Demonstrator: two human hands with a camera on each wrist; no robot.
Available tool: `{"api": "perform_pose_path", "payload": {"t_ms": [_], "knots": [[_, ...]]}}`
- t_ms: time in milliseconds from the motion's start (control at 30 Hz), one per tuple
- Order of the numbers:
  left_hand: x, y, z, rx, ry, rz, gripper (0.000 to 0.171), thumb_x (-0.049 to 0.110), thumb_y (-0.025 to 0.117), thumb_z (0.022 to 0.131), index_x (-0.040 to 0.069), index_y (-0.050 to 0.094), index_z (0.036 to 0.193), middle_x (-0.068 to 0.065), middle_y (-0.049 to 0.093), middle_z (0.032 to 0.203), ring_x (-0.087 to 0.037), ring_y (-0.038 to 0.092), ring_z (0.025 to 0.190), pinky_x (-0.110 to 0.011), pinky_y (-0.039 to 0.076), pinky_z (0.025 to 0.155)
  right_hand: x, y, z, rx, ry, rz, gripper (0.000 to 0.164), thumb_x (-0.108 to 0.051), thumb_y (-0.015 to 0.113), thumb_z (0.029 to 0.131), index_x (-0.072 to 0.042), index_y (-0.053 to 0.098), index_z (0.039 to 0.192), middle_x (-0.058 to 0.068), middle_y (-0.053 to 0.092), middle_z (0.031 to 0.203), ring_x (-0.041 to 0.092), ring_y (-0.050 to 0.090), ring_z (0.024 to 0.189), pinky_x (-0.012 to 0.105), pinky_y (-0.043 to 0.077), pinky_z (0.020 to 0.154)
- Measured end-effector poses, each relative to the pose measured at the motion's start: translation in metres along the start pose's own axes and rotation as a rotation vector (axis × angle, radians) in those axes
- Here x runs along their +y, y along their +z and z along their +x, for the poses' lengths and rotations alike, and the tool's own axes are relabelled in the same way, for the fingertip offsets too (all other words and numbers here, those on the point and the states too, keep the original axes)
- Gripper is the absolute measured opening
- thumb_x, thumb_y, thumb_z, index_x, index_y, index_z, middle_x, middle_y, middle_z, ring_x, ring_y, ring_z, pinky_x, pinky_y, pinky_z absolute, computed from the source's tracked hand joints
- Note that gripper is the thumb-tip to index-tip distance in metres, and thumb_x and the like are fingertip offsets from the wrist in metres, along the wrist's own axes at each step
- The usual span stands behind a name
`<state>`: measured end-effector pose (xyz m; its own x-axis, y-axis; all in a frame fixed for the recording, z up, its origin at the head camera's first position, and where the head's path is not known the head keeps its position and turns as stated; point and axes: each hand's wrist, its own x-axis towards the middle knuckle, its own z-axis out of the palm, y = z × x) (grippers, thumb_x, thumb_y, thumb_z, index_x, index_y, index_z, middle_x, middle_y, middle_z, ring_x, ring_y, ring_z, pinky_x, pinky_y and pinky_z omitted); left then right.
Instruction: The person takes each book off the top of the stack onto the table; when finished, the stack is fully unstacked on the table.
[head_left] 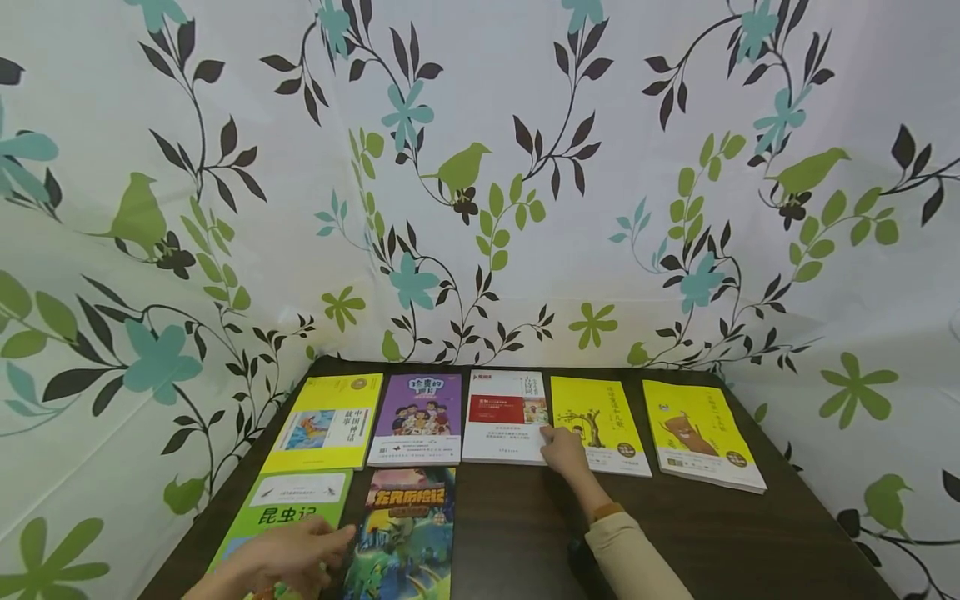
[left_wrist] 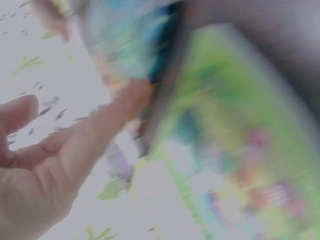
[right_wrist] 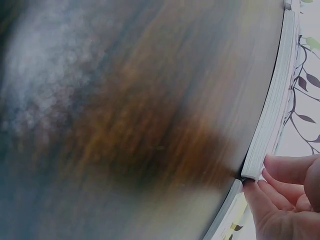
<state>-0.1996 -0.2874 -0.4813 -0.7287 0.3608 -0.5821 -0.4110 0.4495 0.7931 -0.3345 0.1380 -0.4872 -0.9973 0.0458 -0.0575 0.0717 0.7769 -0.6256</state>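
In the head view my left hand (head_left: 296,552) hovers over the green book (head_left: 255,498) at the near left. Its extended index finger reaches to the left edge of the dark blue-green comic-style book (head_left: 405,533). In the left wrist view that finger meets the book's edge, and the thumb stands apart. My right hand (head_left: 567,454) pinches the lower right corner of the white book with a red band (head_left: 501,442). The right wrist view shows the thumb on that book's cover and the forefinger by its page edge (right_wrist: 262,135).
A yellow book (head_left: 322,425) and a purple one (head_left: 417,408) lie left of the white book in the back row. Two more yellow books, one with a tree (head_left: 600,421) and one with a brown figure (head_left: 697,433), lie right. Patterned cloth (head_left: 480,250) surrounds the dark table (head_left: 517,542).
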Motion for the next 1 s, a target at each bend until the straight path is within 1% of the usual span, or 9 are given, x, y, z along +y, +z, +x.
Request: {"api": "perform_pose_path", "payload": {"t_ms": [100, 167, 267, 400, 467, 567, 833, 933, 1000], "knots": [[0.052, 0.012, -0.032, 0.127, 0.12, 0.1, 0.069, 0.045, 0.046, 0.102, -0.017, 0.043, 0.133, -0.032, 0.058, 0.123, -0.048, 0.057, 0.113, -0.057, 0.051, 0.088, -0.001, 0.0, 0.001, -0.003, -0.004, -0.004, 0.044, -0.003, 0.062, 0.089, 0.002, 0.058, 0.133, 0.025, 0.056, 0.135, 0.033, 0.053, 0.098, 0.035, 0.043, 0.071], [0.076, 0.017, -0.043, 0.188, 0.192, 0.12, 0.066, 0.039, 0.043, 0.104, -0.018, 0.041, 0.137, -0.035, 0.051, 0.132, -0.052, 0.048, 0.123, -0.059, 0.047, 0.093, -0.002, 0.0, 0.002, -0.003, -0.006, -0.008, 0.045, -0.003, 0.061, 0.089, 0.002, 0.058, 0.133, 0.025, 0.056, 0.135, 0.033, 0.052, 0.098, 0.035, 0.043, 0.072], [0.095, 0.021, -0.049, 0.233, 0.29, 0.14, 0.063, 0.035, 0.041, 0.105, -0.017, 0.037, 0.141, -0.035, 0.043, 0.142, -0.053, 0.035, 0.134, -0.06, 0.042, 0.1, -0.003, 0.001, 0.002, -0.01, -0.008, -0.007, 0.045, -0.002, 0.061, 0.089, 0.002, 0.057, 0.133, 0.026, 0.055, 0.136, 0.033, 0.053, 0.098, 0.035, 0.043, 0.072], [0.106, 0.025, -0.044, 0.342, 0.443, 0.11, 0.053, 0.03, 0.045, 0.104, -0.008, 0.044, 0.141, -0.027, 0.046, 0.144, -0.045, 0.042, 0.134, -0.052, 0.045, 0.102, -0.005, 0.004, 0.001, -0.016, -0.009, -0.001, 0.045, -0.002, 0.061, 0.089, 0.002, 0.058, 0.133, 0.026, 0.055, 0.136, 0.033, 0.052, 0.098, 0.036, 0.043, 0.072], [0.109, 0.028, -0.038, 0.416, 0.506, 0.059, 0.05, 0.031, 0.047, 0.104, -0.003, 0.049, 0.14, -0.023, 0.05, 0.143, -0.038, 0.05, 0.13, -0.044, 0.048, 0.101, -0.005, 0.006, 0.001, -0.016, -0.01, 0.001, 0.045, -0.002, 0.061, 0.088, 0.002, 0.058, 0.133, 0.026, 0.055, 0.136, 0.033, 0.052, 0.098, 0.037, 0.043, 0.074], [0.115, 0.035, -0.025, 0.487, 0.57, -0.106, 0.05, 0.034, 0.052, 0.101, -0.001, 0.053, 0.137, -0.019, 0.056, 0.138, -0.028, 0.058, 0.123, -0.036, 0.05, 0.098, -0.004, 0.009, 0.002, -0.014, -0.018, 0.001, 0.044, -0.002, 0.061, 0.089, 0.002, 0.058, 0.132, 0.025, 0.055, 0.137, 0.032, 0.053, 0.099, 0.039, 0.044, 0.077], [0.14, 0.057, 0.037, 0.467, 0.684, -0.564, 0.046, 0.031, 0.042, 0.105, -0.003, 0.054, 0.135, -0.008, 0.066, 0.126, -0.016, 0.065, 0.11, -0.034, 0.05, 0.098, -0.001, 0.004, 0.008, 0.042, -0.024, 0.018, 0.042, -0.002, 0.059, 0.089, 0.005, 0.059, 0.13, 0.025, 0.055, 0.136, 0.033, 0.056, 0.105, 0.044, 0.046, 0.085], [0.15, 0.063, 0.06, 0.517, 0.72, -0.656, 0.043, 0.027, 0.043, 0.104, -0.004, 0.057, 0.13, -0.009, 0.069, 0.12, -0.017, 0.067, 0.106, -0.034, 0.052, 0.096, 0.0, 0.003, 0.009, 0.049, -0.028, 0.036, 0.042, -0.002, 0.058, 0.088, 0.006, 0.058, 0.13, 0.026, 0.054, 0.136, 0.034, 0.056, 0.109, 0.047, 0.046, 0.089], [0.157, 0.066, 0.076, 0.566, 0.749, -0.665, 0.042, 0.027, 0.046, 0.103, -0.005, 0.059, 0.126, -0.013, 0.069, 0.119, -0.019, 0.068, 0.104, -0.036, 0.052, 0.096, 0.003, 0.002, 0.011, 0.054, -0.028, 0.048, 0.044, -0.002, 0.059, 0.088, 0.006, 0.058, 0.131, 0.026, 0.055, 0.136, 0.035, 0.055, 0.108, 0.046, 0.046, 0.087]]}}
